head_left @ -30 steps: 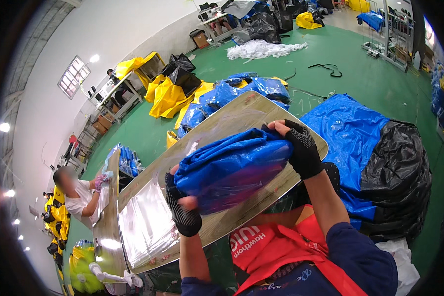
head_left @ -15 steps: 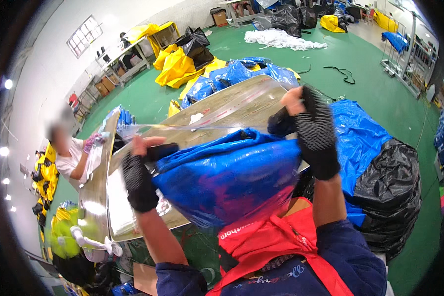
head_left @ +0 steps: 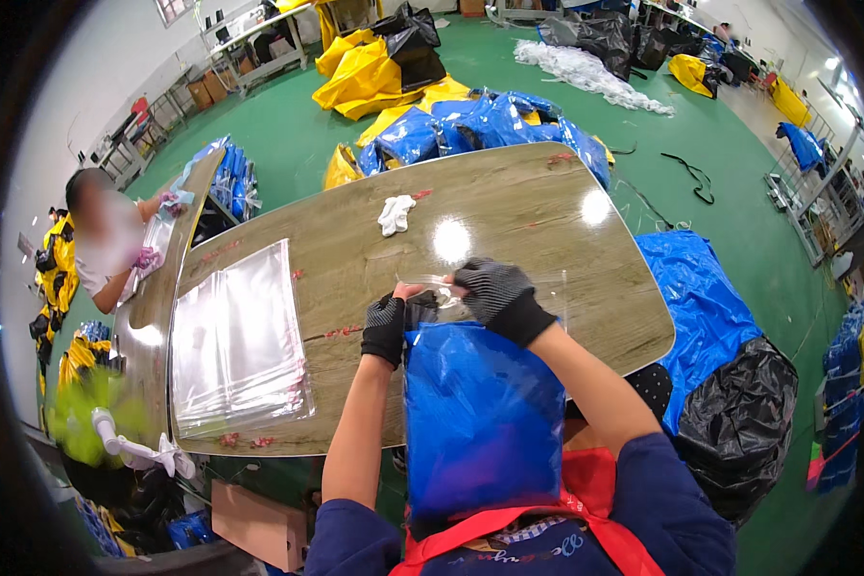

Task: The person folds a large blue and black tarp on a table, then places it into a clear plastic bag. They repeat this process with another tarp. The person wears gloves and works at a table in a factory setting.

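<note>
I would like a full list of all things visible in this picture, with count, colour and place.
Blue folded item in clear bag: one, blue, table's near edge, against the person.
Stack of clear plastic bags: one, transparent, table left.
White cloth: one, white, table far side.
Table: one, wood-grain brown.
Black bag: one, black, floor right.
Yellow and blue bundles: several, floor beyond table.
Co-worker: one, far left.
Left hand: black glove, on bag's top.
Right hand: black glove, on bag's top.

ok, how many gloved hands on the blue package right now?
2. The left hand grips the top left corner of the blue package; the right hand pinches the clear bag opening above it.
</note>
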The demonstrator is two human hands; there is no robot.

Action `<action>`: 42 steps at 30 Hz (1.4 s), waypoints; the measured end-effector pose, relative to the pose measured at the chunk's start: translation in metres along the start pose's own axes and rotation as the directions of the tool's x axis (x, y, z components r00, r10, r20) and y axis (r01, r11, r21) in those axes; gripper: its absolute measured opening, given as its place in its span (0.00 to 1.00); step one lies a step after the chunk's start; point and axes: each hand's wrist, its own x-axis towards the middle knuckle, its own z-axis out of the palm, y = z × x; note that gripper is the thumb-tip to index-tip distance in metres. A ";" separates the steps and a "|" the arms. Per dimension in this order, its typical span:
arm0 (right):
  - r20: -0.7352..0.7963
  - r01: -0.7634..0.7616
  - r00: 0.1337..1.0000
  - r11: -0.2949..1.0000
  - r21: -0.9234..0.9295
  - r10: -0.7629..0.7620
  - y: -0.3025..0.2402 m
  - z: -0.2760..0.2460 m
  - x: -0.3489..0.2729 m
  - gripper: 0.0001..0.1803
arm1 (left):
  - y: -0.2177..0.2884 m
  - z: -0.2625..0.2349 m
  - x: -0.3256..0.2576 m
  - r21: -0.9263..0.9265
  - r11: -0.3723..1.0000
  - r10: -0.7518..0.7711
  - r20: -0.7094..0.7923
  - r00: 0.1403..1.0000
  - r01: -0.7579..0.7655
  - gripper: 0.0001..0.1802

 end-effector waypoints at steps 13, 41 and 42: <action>0.245 0.449 0.883 0.873 -0.189 -0.401 -0.011 0.024 0.059 0.08 | 0.012 0.008 -0.014 0.203 0.959 0.201 0.015 0.979 -0.200 0.19; 0.166 0.378 0.917 0.923 -0.078 -0.362 -0.040 -0.012 0.041 0.06 | 0.033 0.027 -0.055 0.406 0.848 0.366 0.012 0.930 -0.339 0.23; 0.158 0.363 0.923 0.930 -0.063 -0.350 -0.040 -0.011 0.042 0.07 | 0.036 0.027 -0.056 0.329 0.904 0.287 0.004 0.958 -0.273 0.24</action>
